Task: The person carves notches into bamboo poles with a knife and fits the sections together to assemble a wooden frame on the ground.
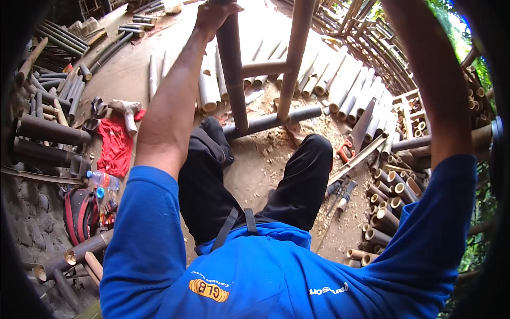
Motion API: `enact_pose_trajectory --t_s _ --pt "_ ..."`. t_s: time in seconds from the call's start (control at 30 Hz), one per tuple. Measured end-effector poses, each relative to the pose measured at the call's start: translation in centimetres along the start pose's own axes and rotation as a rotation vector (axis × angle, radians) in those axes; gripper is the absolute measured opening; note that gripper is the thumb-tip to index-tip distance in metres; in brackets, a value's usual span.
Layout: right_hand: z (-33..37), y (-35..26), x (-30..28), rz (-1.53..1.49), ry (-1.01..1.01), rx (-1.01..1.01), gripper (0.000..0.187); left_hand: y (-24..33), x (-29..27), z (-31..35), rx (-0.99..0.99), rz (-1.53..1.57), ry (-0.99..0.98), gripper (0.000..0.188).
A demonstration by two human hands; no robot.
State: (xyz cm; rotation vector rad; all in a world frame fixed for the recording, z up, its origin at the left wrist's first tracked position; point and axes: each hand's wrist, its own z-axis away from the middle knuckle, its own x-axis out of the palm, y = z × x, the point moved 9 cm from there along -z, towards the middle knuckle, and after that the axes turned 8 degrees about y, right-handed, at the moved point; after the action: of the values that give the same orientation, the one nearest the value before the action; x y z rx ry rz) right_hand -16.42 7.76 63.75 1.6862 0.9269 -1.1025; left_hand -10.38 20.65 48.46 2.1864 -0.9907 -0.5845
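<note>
A bamboo frame stands in front of me, with two upright poles [232,74] [295,53], a short crossbar [265,68] between them and a grey pole [271,121] lying across their feet. My left hand [212,13] is closed around the top of the left upright, arm stretched out. My right arm [425,80] reaches up along the right side and leaves the picture at the top edge, so that hand is hidden. My black trouser legs [303,175] and blue sleeves fill the lower middle.
Split bamboo slats [329,80] lie on the dirt floor behind the frame. A hand saw with a red handle [351,142] and small tools [340,194] lie right, beside cut bamboo tubes [388,204]. Left are a red cloth [114,146], a water bottle [103,179], a backpack [79,212] and dark poles [50,130].
</note>
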Motion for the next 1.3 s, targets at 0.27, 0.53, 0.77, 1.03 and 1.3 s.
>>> enact_pose_trajectory --t_s 0.27,0.53,0.77,1.03,1.3 --pt "0.8 -0.8 0.1 -0.005 -0.022 -0.001 0.05 -0.7 0.0 1.8 -0.176 0.062 0.096 0.022" --pt "0.6 -1.5 0.3 0.008 -0.035 -0.014 0.053 0.5 -0.3 2.5 -0.038 0.201 0.165 0.02" --pt "0.1 -1.4 -0.6 0.022 -0.022 -0.021 0.056 -1.3 -0.5 1.6 -0.16 0.118 0.123 0.011" --pt "-0.3 -1.7 -0.4 0.058 -0.043 -0.023 0.06 0.4 -0.7 2.8 -0.203 0.093 0.044 0.028" --pt "-0.4 -1.0 -2.6 0.087 -0.074 -0.022 0.063 1.3 -0.1 3.2 -0.196 0.29 0.08 0.027"
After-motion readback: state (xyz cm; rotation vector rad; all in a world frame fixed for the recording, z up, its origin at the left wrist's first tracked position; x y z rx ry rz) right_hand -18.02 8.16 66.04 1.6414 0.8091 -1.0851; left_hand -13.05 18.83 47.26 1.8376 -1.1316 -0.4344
